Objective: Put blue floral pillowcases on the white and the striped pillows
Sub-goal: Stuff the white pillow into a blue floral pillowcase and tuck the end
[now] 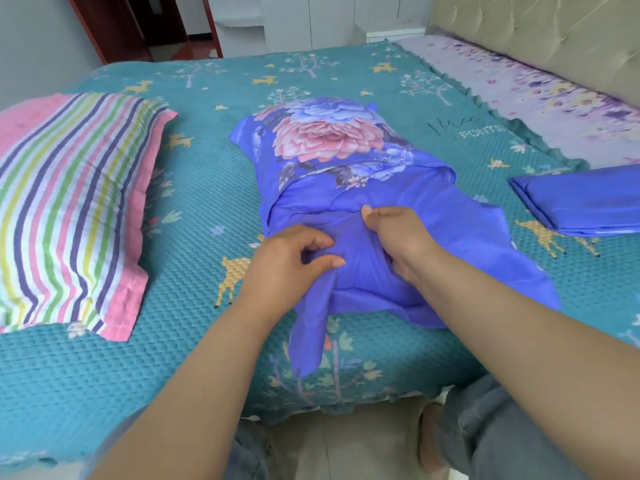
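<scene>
A bed (242, 188) under a teal quilt printed with deer and trees fills most of the frame, its near edge running across the lower part above a strip of pale floor (360, 448). A padded headboard (540, 36) rises at the upper right, with a lilac sheet (540, 95) below it. White cupboards (311, 19) and a red-brown door frame (114, 26) stand beyond the far edge.

The striped pillow (69, 202) lies at the left, uncovered, its pink border near the bed's front edge; a wide band of bare quilt separates it from the centre. In the centre lies the pillowcase (332, 143), blue with pink and blue blooms, filled out at its far end and loose and plain blue at its near end, where a flap hangs over the bed edge. A second pillowcase (581, 206) lies folded at the right edge, apart from the first.

The left hand (291, 265) pinches a fold of the blue cloth between thumb and curled fingers. The right hand (398, 233) grips the cloth just beside it, fingers curled under, thumb on top.
</scene>
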A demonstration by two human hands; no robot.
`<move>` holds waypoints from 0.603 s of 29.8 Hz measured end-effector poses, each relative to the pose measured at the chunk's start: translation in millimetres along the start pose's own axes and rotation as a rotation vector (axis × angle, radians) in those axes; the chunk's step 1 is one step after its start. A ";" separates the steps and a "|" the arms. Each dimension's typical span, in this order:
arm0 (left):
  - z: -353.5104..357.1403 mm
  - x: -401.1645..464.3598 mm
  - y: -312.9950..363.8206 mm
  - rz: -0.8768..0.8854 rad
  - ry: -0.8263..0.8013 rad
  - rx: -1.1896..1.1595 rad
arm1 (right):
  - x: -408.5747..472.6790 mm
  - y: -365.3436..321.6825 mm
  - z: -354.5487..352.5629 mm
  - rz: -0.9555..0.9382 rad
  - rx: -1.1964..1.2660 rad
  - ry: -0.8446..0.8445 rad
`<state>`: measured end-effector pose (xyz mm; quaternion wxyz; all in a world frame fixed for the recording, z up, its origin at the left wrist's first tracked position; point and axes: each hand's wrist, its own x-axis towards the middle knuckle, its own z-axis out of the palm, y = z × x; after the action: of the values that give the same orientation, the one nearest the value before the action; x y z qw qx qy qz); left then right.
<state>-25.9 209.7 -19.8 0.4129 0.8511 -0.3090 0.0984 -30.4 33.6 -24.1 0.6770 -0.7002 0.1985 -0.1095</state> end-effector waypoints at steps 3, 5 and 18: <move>15.1 -5.6 -0.4 -0.098 -0.103 0.264 | -13.6 -2.7 -0.9 -0.169 -0.307 -0.047; 29.1 -10.5 -3.1 -0.085 -0.133 0.297 | -27.6 -11.4 1.6 -0.382 -0.721 -0.080; 47.3 -6.6 -19.7 -0.108 -0.092 0.160 | -47.3 -12.5 1.1 -0.371 -1.369 -0.378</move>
<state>-23.3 185.7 -65.5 0.3338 0.9003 -0.2725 0.0611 -70.8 54.8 -6.3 0.0808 -0.9953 -0.0195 0.0490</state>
